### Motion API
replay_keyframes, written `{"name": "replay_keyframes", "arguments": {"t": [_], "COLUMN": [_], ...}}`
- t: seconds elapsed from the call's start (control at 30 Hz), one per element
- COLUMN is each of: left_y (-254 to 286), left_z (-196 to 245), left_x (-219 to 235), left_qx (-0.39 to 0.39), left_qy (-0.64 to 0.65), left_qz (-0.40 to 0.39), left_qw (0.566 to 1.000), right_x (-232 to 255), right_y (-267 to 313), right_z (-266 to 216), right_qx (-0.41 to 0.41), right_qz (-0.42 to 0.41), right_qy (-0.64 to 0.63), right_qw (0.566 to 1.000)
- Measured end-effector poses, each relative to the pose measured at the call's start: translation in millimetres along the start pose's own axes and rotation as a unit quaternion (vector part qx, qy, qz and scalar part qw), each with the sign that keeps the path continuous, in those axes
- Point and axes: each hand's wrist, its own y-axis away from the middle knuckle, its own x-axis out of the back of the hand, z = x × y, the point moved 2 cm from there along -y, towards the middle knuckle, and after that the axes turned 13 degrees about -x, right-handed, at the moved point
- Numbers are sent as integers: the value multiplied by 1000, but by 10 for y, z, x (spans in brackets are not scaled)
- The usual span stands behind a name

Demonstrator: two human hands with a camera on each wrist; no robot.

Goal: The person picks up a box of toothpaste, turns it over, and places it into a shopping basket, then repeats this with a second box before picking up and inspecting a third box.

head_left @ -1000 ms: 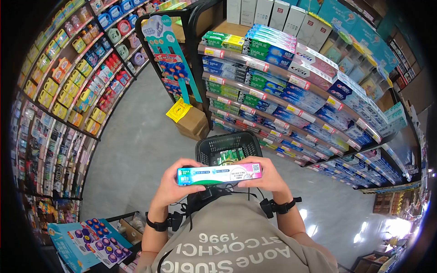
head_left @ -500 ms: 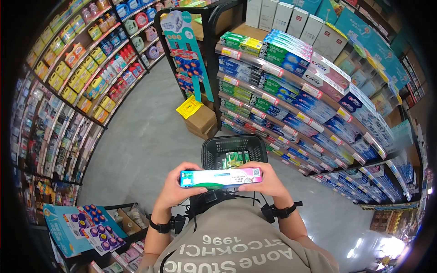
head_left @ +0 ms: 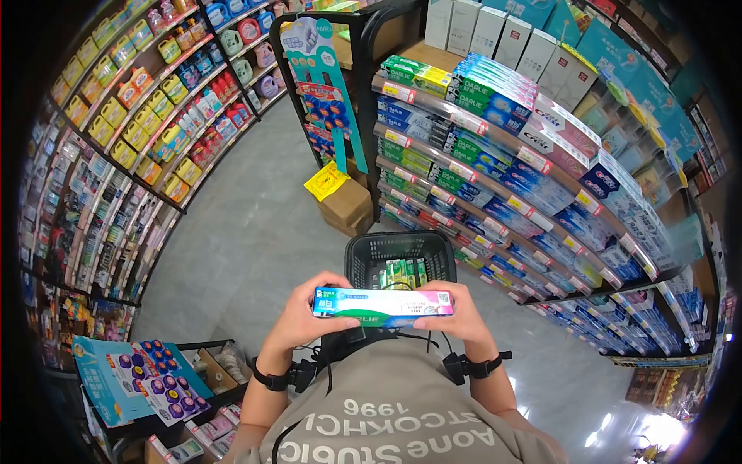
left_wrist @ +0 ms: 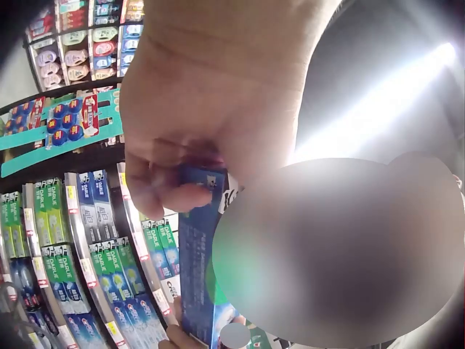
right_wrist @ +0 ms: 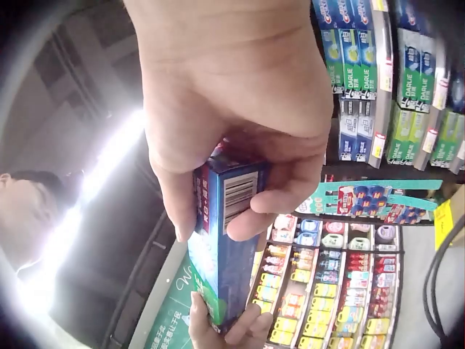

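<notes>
A long toothpaste box, white, blue, pink and green with DARLIE lettering, lies crosswise in front of the person's chest. My left hand grips its left end, thumb along the near side. The right hand holds the opposite end the same way. In the right wrist view a barcode shows on the box, between thumb and curled fingers. The left wrist view shows fingers curled on the dark blue side of the box. Beyond the hands stands a black shopping basket with several green and white boxes inside.
A shelf rack full of toothpaste boxes rises at the right. Near its end sits a cardboard carton with a yellow bag. Shelves of bottles curve along the left. A low display stands at the lower left.
The box has tipped, so more of its green DARLIE side faces up. Both hands keep their grip on it. The shelves and basket have shifted rightward in the head view.
</notes>
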Motion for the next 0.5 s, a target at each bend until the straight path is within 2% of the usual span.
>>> {"name": "replay_keyframes", "arguments": {"t": [0.27, 0.5], "left_y": [29, 86], "left_z": [-60, -69], "left_x": [-31, -100], "left_qx": [-7, 31], "left_qy": [-3, 25], "left_qz": [-17, 9], "left_qw": [1000, 999], "right_x": [1, 17], "right_y": [76, 70], "right_z": [73, 109], "right_qx": [-5, -27], "right_qz": [5, -3], "right_qy": [2, -5], "right_qw": [1000, 1000]}}
